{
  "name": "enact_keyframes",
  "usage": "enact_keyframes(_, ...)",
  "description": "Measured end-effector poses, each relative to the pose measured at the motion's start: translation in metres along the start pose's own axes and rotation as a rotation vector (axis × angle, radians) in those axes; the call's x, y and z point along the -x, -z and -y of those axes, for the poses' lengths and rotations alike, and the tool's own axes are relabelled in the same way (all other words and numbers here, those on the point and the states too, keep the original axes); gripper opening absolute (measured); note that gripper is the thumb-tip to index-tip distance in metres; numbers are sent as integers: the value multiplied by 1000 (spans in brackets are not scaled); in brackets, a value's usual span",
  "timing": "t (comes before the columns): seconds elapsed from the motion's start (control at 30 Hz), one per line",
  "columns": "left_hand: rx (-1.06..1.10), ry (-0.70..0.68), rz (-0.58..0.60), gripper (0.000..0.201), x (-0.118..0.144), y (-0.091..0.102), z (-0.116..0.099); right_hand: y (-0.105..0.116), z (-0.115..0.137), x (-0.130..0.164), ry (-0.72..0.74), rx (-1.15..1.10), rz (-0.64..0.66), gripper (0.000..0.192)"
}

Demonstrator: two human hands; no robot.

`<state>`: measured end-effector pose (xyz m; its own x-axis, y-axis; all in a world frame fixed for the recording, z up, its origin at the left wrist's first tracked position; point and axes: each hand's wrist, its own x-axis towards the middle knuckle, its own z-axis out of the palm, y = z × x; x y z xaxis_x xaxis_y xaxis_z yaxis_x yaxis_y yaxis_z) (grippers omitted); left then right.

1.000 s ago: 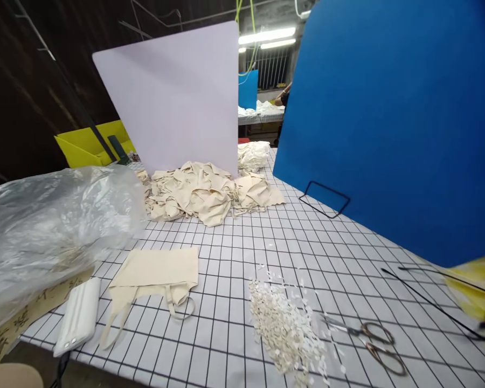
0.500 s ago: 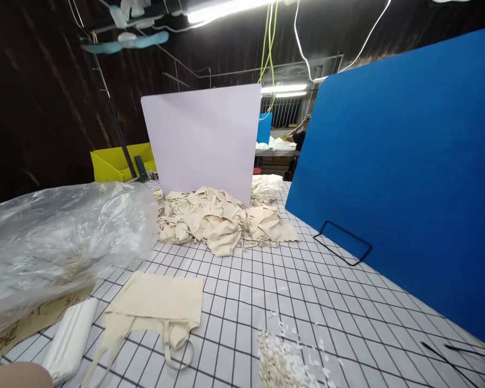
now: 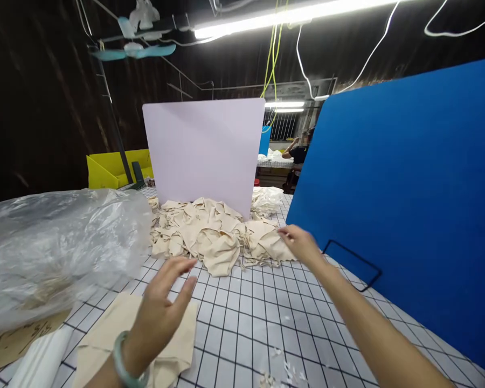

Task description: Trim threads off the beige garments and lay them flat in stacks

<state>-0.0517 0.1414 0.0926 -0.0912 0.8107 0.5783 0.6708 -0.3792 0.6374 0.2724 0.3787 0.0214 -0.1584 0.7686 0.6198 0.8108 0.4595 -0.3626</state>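
Heap of crumpled cream fabric pieces [image 3: 202, 231] lies at 11 to 12 o'clock on the table with a black-gridded white cover [image 3: 234, 328], taking the wearer's position as 6 o'clock. Upright pale lilac panel [image 3: 202, 148] stands directly behind the heap. Left hand [image 3: 165, 307], fitted with a pale green bangle [image 3: 123, 361], is at 9 o'clock: thumb and fingers stand wide apart, holding nothing. Flat cream cloth piece [image 3: 180, 350] lies below it at 8 o'clock, partly hidden by hand and wrist. Right hand [image 3: 301, 242] is at 1 o'clock, at the heap's right end: fingers are bent and narrow; contact with the fabric cannot be told. Large upright blue panel [image 3: 408, 215] occupies 2 to 3 o'clock. Crumpled clear plastic bag [image 3: 64, 242] occupies 9 to 10 o'clock. Small white flakes [image 3: 289, 372] lie at 5 o'clock
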Motion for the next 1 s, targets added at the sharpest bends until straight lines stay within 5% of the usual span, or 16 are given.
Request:
enact_keyframes(0.13,13,128,332,26,13,-51,30,-62,16,14,-80,46,344,21)
enact_keyframes(0.23,20,103,467,23,18,-68,37,-92,33,10,-144,56,382,16)
enact_keyframes(0.3,19,90,521,22,13,-72,40,-94,39,2,-190,29,353,7)
enact_keyframes(0.4,12,134,538,23,1,-76,47,-68,42,-16,-253,-63,245,18)
enact_keyframes(0.57,84,185,535,23,-22,-91,44,18,61,-53,-262,-243,56,29)
enact_keyframes(0.67,180,145,438,40,-43,-106,18,70,95,-72,-128,-423,-20,23)
enact_keyframes(0.77,312,118,215,86,-66,-114,-18,108,135,-80,40,-751,68,30)
enact_keyframes(0.8,388,116,184,88,-74,-113,-28,117,146,-78,83,-825,113,32)
enact_keyframes(0.9,619,129,227,33,-88,-104,-41,125,165,-47,132,-817,84,30)
enact_keyframes(1.0,681,202,85,13,-92,-88,-29,104,176,46,35,-513,-30,36)
